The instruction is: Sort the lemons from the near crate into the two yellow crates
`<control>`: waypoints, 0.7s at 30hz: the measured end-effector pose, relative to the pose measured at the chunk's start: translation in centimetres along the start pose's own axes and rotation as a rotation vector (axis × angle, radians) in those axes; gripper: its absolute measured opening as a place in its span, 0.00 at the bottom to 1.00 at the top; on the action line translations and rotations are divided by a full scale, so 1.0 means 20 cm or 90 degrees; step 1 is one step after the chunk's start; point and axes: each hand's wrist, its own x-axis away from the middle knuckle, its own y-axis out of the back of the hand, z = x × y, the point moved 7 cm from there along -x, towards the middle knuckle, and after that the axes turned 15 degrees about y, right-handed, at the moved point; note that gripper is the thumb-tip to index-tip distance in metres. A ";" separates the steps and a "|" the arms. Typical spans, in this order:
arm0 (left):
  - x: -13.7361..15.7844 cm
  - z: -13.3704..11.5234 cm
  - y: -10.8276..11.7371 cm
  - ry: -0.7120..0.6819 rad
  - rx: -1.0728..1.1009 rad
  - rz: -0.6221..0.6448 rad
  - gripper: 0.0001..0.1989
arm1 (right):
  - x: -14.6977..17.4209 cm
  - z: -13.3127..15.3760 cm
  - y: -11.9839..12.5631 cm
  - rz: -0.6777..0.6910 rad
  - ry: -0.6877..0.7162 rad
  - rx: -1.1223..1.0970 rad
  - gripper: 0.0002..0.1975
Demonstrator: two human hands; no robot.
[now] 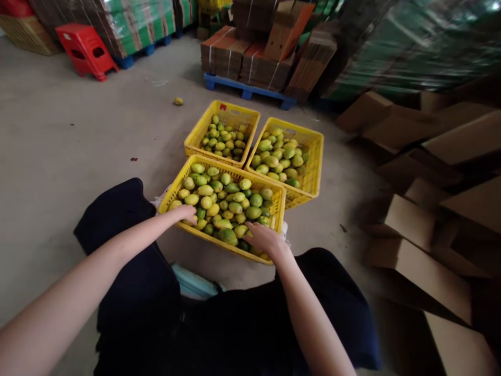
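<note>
Nearest me, a yellow plastic crate point(280, 209) holds many lemons point(205, 190), from yellow to green. My left hand point(185, 213) reaches over the crate's near left side, its fingers curled down on a lemon that they partly hide. Across the near right part of the fruit lies my right hand point(264, 238), fingers apart and touching the lemons beneath; its palm side is hidden. The crate stands between my knees.
Two more yellow crates of lemons, a left one point(189, 137) and a right one point(318, 162), adjoin beyond. A loose lemon point(178, 101) lies on the floor. Flattened cartons point(223, 55) sit on a blue pallet point(246, 93). Open cardboard boxes point(426, 271) crowd the right; a red stool point(84, 49) stands back left.
</note>
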 end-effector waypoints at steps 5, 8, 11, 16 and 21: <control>0.07 0.02 -0.04 0.037 -0.038 -0.001 0.18 | -0.03 0.05 0.02 -0.019 0.004 -0.021 0.19; 0.15 -0.07 -0.17 0.060 -0.093 0.042 0.10 | -0.04 0.06 0.11 -0.217 -0.011 -0.173 0.20; 0.22 -0.17 -0.44 0.071 -0.154 0.119 0.04 | -0.05 0.03 0.15 -0.440 0.012 -0.558 0.31; 0.25 -0.26 -0.77 -0.103 -0.257 0.191 0.05 | -0.01 -0.07 0.14 -0.584 0.007 -0.976 0.18; 0.10 -0.02 -0.59 -0.156 -0.291 0.097 0.11 | 0.10 -0.20 0.13 -0.666 -0.093 -1.046 0.18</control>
